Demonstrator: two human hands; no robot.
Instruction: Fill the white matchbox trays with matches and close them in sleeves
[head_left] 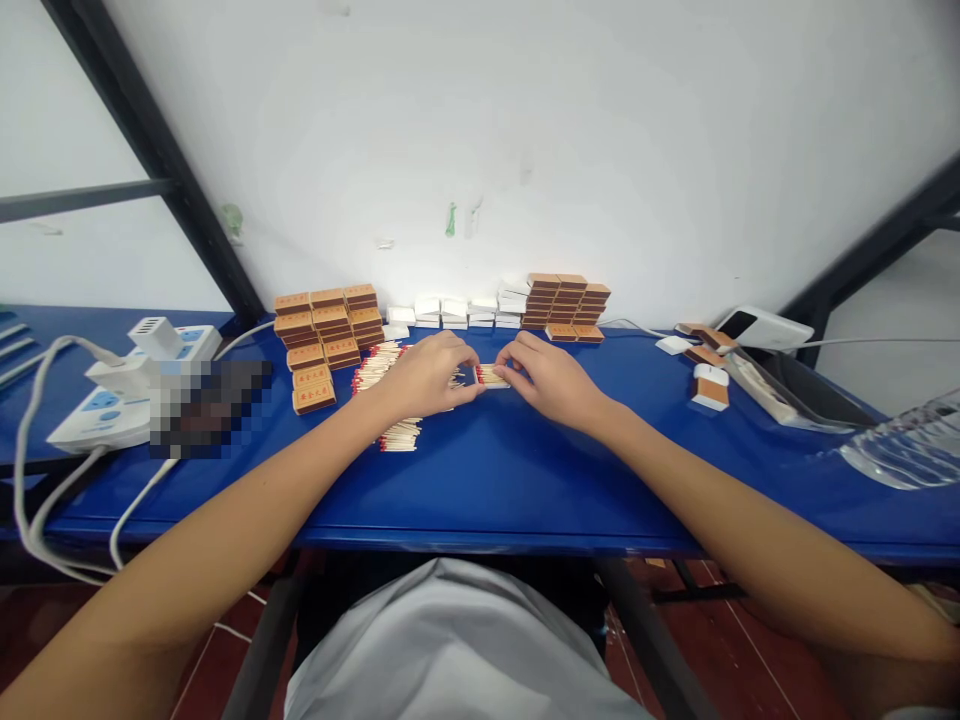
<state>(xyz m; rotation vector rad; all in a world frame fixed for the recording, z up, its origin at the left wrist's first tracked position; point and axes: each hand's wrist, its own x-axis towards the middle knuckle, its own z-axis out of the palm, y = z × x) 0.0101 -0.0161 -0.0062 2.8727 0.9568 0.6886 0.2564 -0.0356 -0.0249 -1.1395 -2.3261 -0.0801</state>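
Between my hands, on the blue table, is a small white matchbox tray [493, 378] with red-tipped matches in it. My left hand [433, 373] grips the tray's left end between thumb and fingers. The fingers of my right hand [551, 378] are closed at its right end, over the matches. A loose heap of matches [375, 378] lies beside and partly behind my left hand. Brown matchbox sleeves [319, 330] are stacked at the left, and white trays [454, 312] stand in a row along the wall. Brown matchboxes [566, 300] form another stack behind my right hand.
At the left are a white power strip [112, 400] with cables and a blurred dark flat object [214, 405]. To the right lie a partly open matchbox [710, 387], a white device [765, 328], a dark pouch [802, 390] and clear plastic [911, 440]. The table's front edge [487, 538] is near me.
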